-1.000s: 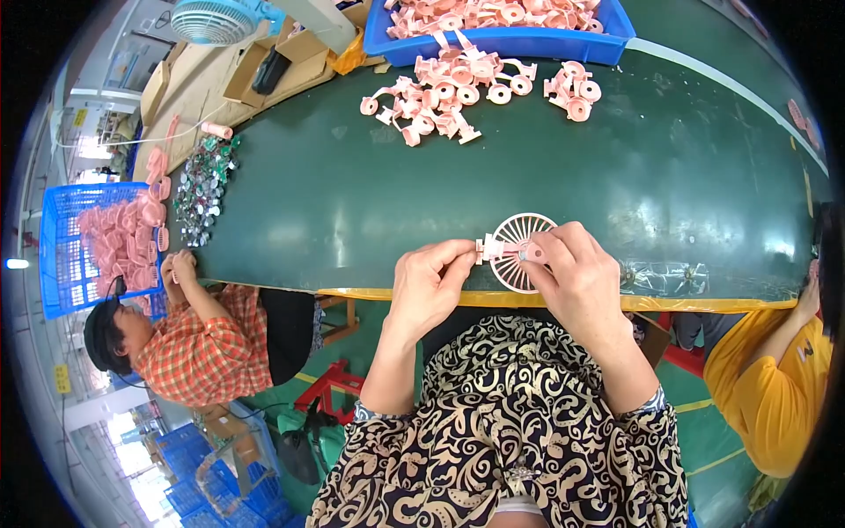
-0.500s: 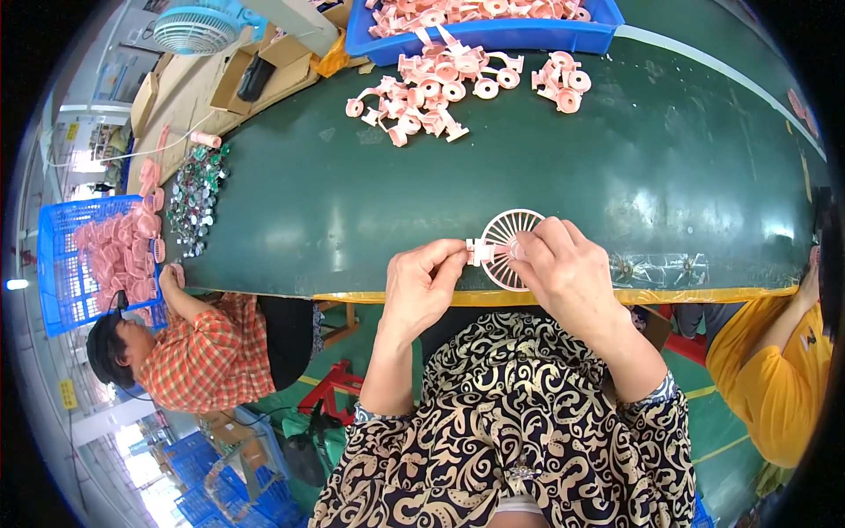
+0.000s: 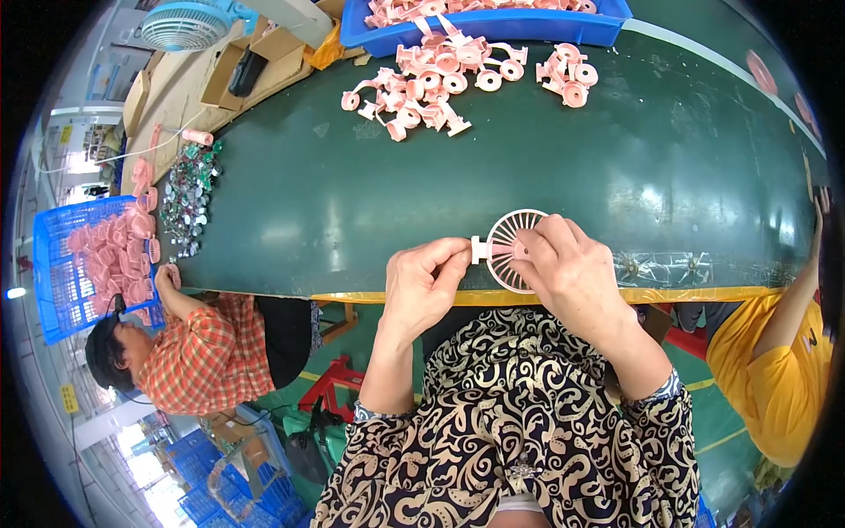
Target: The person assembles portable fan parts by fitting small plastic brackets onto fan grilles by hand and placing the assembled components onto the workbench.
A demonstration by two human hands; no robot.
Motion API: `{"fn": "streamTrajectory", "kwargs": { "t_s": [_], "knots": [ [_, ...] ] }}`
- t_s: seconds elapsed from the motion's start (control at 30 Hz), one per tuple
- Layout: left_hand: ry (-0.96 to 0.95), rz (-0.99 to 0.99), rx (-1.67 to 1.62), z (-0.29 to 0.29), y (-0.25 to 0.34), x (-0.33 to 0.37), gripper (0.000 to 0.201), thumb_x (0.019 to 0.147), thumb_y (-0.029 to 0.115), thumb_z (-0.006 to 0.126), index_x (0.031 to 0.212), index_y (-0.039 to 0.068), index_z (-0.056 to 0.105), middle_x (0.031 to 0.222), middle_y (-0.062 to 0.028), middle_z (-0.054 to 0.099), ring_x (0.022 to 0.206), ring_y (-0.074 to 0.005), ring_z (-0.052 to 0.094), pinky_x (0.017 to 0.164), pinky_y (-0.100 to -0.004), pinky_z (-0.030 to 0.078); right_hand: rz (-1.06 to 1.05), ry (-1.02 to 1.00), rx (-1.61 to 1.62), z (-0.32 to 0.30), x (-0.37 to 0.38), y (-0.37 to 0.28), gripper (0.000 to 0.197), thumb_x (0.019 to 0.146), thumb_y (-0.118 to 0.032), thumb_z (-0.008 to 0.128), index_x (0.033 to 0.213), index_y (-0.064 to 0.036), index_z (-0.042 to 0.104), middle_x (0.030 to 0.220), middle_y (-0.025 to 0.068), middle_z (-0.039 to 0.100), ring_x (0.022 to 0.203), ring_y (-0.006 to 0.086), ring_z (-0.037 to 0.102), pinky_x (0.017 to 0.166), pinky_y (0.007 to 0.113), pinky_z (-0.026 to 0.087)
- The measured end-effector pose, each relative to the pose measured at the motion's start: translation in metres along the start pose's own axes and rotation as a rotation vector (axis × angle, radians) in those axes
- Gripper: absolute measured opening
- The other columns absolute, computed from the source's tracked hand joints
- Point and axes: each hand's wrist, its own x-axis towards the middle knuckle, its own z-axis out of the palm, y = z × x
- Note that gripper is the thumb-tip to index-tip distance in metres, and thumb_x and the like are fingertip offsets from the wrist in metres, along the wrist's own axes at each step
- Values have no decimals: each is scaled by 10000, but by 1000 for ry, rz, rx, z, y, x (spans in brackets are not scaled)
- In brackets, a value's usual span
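Holding one pale round grille (image 3: 503, 250), right hand (image 3: 569, 269) had fingers pinched mid-disc; left hand (image 3: 420, 283) had fingertips clamped at stem (image 3: 480, 250).

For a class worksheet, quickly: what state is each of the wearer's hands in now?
Left hand: closed, fingertips pinching the pale tab on the round grille.
Right hand: closed, holding the grille near its centre.

I can't see the grille's (image 3: 509, 229) right side behind the right hand (image 3: 570, 268). The top edge crops my tray (image 3: 554, 30); the boards (image 3: 187, 201) look too small to read.
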Motion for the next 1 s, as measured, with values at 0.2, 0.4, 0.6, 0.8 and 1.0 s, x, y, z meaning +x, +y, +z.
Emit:
{"fn": "streamTrajectory", "kwargs": {
  "t_s": [0.2,0.4,0.6,0.8,1.0],
  "knots": [
    [-32,-4,14,-3,6,2,121,987,39,683,1068,0,764,791,-21,724,711,-53,588,639,-252,480,58,-74,-50,1,2,-5,267,817,-108,804,1034,-22,674,960,98,593,838,276,663,660,394,563],
    [-78,17,37,-9,15,6,126,998,88,697,1053,-6,758,793,-43,733,717,-72,626,652,-257,501,89,-75,-122,2,5,-10,220,824,-126,797,983,-34,677,920,90,577,825,266,658,650,384,552],
    [-26,26,77,7,23,10,262,996,214,720,1121,-16,716,728,-71,714,626,-140,652,608,-308,511,105,-174,-221,5,9,-10,153,840,-140,772,898,-48,665,871,100,562,787,260,662,624,386,553],
    [154,50,199,29,26,11,563,930,214,761,1371,-49,528,649,-102,654,582,-214,657,603,-347,514,105,-131,-176,6,6,-7,176,827,-155,785,893,-41,668,892,96,577,806,271,672,639,405,562],
    [176,30,136,32,21,8,518,934,194,750,1348,-33,536,630,-60,587,599,-186,613,606,-349,508,110,-16,-26,5,0,-15,347,806,-243,835,1026,-22,682,999,115,622,906,299,653,747,398,580]
  ]
}}
